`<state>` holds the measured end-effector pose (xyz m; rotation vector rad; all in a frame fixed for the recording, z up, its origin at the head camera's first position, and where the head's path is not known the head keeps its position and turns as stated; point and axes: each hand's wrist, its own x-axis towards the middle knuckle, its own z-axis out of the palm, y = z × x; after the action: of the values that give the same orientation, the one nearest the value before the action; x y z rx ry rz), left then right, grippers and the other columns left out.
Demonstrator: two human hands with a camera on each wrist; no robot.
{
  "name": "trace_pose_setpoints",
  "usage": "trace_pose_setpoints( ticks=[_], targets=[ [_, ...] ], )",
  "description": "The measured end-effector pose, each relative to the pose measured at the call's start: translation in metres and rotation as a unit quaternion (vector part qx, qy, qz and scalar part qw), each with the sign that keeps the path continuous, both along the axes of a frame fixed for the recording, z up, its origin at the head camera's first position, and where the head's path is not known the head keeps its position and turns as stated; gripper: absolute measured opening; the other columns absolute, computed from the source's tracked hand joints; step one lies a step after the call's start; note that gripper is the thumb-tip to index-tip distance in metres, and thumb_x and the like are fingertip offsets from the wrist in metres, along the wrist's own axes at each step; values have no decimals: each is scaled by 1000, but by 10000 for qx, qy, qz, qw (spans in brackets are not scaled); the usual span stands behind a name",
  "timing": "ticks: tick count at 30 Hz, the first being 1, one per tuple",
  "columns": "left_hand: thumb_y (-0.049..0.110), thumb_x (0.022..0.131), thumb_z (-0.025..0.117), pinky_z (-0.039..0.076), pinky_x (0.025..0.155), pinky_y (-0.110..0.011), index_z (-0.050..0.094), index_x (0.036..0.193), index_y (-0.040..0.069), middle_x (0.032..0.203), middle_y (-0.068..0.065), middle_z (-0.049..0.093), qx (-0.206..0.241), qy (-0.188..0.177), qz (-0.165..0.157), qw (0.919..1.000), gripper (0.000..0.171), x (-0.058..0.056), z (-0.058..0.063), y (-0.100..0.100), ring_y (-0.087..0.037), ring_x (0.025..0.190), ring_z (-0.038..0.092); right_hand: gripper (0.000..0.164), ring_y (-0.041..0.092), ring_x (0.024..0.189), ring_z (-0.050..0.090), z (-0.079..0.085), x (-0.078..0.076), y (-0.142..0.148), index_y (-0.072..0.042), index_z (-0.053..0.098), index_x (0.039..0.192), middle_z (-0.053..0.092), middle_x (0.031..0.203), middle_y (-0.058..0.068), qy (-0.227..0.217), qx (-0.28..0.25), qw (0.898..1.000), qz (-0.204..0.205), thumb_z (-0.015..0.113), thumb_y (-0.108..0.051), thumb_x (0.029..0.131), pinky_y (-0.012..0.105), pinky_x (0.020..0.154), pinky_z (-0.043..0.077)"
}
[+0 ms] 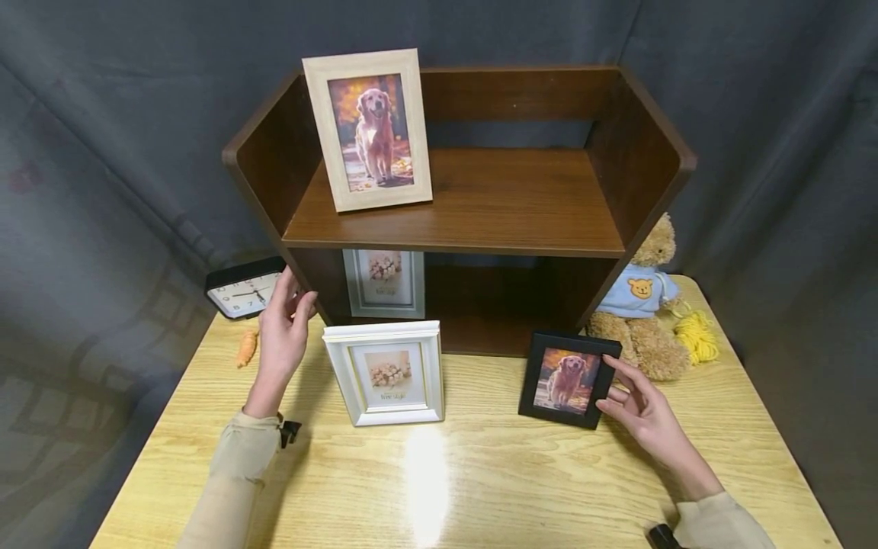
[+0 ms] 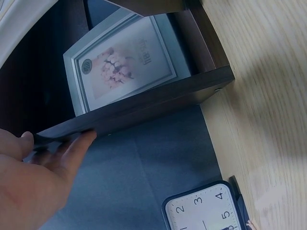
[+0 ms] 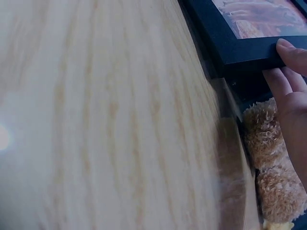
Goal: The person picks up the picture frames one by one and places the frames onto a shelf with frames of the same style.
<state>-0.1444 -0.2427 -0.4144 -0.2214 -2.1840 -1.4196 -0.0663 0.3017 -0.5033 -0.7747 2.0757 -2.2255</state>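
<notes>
My left hand (image 1: 283, 328) is at the front edge of the left side panel of a dark brown two-tier desk shelf (image 1: 521, 202), thumb on the inner side and fingers along the outer face. With the right hand (image 1: 641, 412) I pinch the right edge of a black photo frame (image 1: 528, 404) with a dog picture, thumb on its front and fingers behind. That frame stands tilted back before the shelf's right side. A white photo frame (image 1: 428, 408) with a flower picture stands on the table nearer my left hand.
On the upper tier stands a cream photo frame (image 1: 373, 202); a grey-green one (image 1: 416, 286) is below. Left of the shelf are a black clock (image 1: 240, 297) and a small orange item (image 1: 247, 348). A teddy bear (image 1: 634, 293) and yellow yarn (image 1: 697, 338) sit at right.
</notes>
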Motion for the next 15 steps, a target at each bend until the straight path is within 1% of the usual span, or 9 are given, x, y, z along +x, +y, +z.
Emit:
trace_pose_setpoints(
  ticks=[2,8,11,15],
  targets=[
    [-7,107,57,57,82,-13,44,164,8,152,-24,57,-8,18,10,10000,60,0,-1,0,-47,119,66,76,11,129,64,1,0,0,7,31,163,48,161,-7,-13,-3,10000,47,48,34,95,23,96,58],
    [-8,107,57,58,84,-14,44,164,7,151,-26,57,12,41,9,10000,61,0,-1,0,-46,119,66,77,14,133,62,5,0,-1,9,28,164,45,164,-3,87,-270,9988,407,46,36,93,26,100,56],
    [-8,107,57,58,85,-14,44,164,7,152,-26,56,9,40,8,10000,60,0,-1,0,-47,119,65,80,14,134,61,11,2,-4,9,29,164,44,165,-4,158,-235,9986,443,47,38,92,25,101,56],
    [-8,107,57,59,85,-15,44,164,7,153,-25,56,10,67,4,10000,59,0,-1,0,-48,120,65,82,12,134,60,20,3,-6,10,29,164,43,166,-5,260,-56,9988,419,49,38,90,25,100,55]
  ],
)
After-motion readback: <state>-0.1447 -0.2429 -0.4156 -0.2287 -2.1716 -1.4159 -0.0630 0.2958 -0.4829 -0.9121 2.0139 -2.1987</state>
